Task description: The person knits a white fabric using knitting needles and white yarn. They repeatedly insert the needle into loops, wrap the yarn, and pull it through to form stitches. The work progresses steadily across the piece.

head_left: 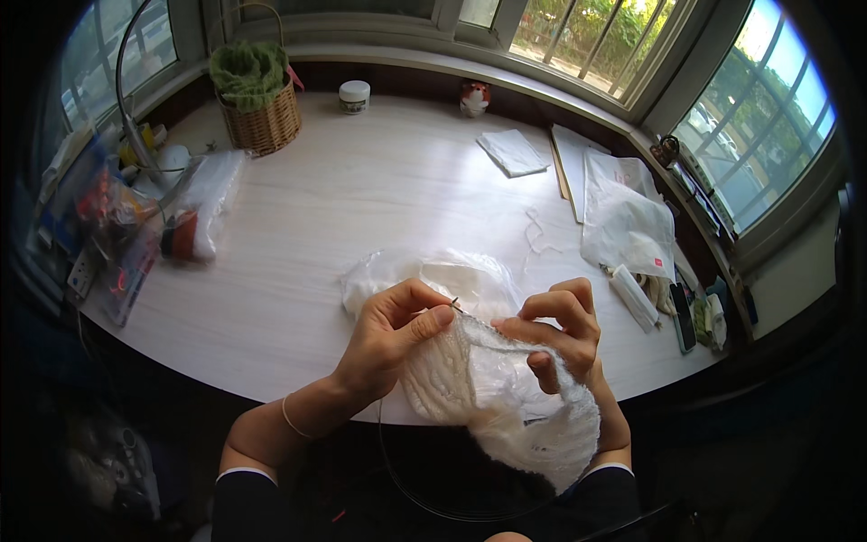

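My left hand (pixel 399 332) pinches a thin knitting needle (pixel 456 304) between thumb and forefinger, its tip poking up past the fingers. White knitted fabric (pixel 548 440) hangs from the needle line and drapes over the table's front edge towards my lap. At the fabric's upper edge, my right hand (pixel 565 332) grips the knitting, with the fabric passing by its thumb. The needle's other end is hidden there. Below my left hand a thin cable (pixel 399 488) loops down in front of the table. Behind both hands lies a clear plastic bag (pixel 433 264) with cream-white yarn inside.
A wicker basket (pixel 264 125), a white-lidded jar (pixel 354 97) and a small figurine (pixel 475 99) stand along the back. Plastic packages (pixel 217 183) and a lamp (pixel 135 142) crowd the left. At right are a folded cloth (pixel 513 152), a white pouch (pixel 623 217) and a phone (pixel 683 317).
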A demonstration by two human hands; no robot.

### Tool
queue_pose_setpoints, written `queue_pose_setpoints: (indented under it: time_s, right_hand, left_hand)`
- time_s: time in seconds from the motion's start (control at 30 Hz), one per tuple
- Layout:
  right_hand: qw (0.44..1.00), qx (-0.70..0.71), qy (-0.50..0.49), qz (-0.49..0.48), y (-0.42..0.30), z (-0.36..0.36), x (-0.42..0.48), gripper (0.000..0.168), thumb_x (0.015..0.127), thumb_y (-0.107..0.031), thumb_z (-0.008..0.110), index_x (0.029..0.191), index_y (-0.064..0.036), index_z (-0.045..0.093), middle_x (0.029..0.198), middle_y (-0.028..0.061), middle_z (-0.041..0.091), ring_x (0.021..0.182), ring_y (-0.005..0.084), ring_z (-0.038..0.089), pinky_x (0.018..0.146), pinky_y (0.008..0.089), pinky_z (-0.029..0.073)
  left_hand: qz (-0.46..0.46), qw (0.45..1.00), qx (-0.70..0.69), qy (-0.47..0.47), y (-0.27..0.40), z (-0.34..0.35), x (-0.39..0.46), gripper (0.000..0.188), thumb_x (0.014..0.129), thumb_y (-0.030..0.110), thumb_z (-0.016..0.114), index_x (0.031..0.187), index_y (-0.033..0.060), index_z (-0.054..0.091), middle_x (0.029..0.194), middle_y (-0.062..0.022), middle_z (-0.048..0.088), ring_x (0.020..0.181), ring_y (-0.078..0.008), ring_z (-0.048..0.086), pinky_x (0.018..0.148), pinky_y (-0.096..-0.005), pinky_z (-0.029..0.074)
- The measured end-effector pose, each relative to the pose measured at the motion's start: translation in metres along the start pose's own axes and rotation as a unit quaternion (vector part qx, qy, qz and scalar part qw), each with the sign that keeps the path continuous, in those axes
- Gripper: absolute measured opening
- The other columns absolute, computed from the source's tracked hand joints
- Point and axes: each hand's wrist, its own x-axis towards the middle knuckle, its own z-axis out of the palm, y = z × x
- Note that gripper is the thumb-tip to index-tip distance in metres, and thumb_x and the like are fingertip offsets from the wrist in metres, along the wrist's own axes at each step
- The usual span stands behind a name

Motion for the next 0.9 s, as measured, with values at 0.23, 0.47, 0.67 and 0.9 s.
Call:
queue_pose_setpoints:
  time_s: [0.23, 0.47, 0.67, 0.9]
  right_hand:
    - [0.998, -0.023, -0.053, -0.025, 0.006, 0.002, 0.008, 0.060, 0.075, -0.061, 0.050, 0.098, -0.007, 0.063, 0.090, 0.0046, 0.052, 0.082, 0.0199, 0.046, 0.076, 0.0328, 0.035]
    - [0.979, 0.116, -0.166, -0.004, 0.018, 0.026, 0.029, 0.073, 0.061, -0.071, 0.058, 0.092, -0.005, 0.055, 0.089, 0.0070, 0.051, 0.081, 0.0213, 0.047, 0.070, 0.0353, 0.036]
    - [0.995, 0.092, -0.026, -0.019, 0.019, 0.008, 0.016, 0.047, 0.063, -0.051, 0.068, 0.079, -0.008, 0.062, 0.069, 0.0014, 0.054, 0.063, 0.0160, 0.045, 0.064, 0.0296, 0.028]
    - [0.996, -0.006, 0.091, -0.013, 0.019, 0.015, -0.002, 0.021, 0.064, -0.029, 0.070, 0.075, -0.011, 0.067, 0.056, -0.0028, 0.047, 0.056, 0.0127, 0.040, 0.063, 0.0286, 0.025]
  left_hand:
    - [-0.021, 0.998, -0.004, -0.051, 0.001, 0.005, -0.001, 0.009, 0.086, 0.008, 0.057, 0.093, 0.0018, 0.057, 0.093, -0.0048, 0.061, 0.086, -0.0093, 0.056, 0.080, -0.0249, 0.046]
    - [-0.019, 0.993, 0.107, -0.056, 0.004, 0.007, -0.004, 0.017, 0.086, 0.010, 0.058, 0.099, -0.0009, 0.061, 0.093, -0.0048, 0.061, 0.086, -0.0099, 0.056, 0.078, -0.0236, 0.045]
    - [0.008, 0.998, 0.053, -0.032, 0.006, 0.008, -0.002, 0.014, 0.085, 0.004, 0.056, 0.097, -0.0011, 0.062, 0.090, -0.0044, 0.060, 0.083, -0.0112, 0.054, 0.078, -0.0244, 0.044]
    - [0.032, 0.997, 0.050, -0.059, 0.002, 0.004, 0.000, 0.018, 0.085, 0.004, 0.056, 0.102, -0.0005, 0.061, 0.095, -0.0056, 0.060, 0.087, -0.0116, 0.056, 0.080, -0.0235, 0.047]
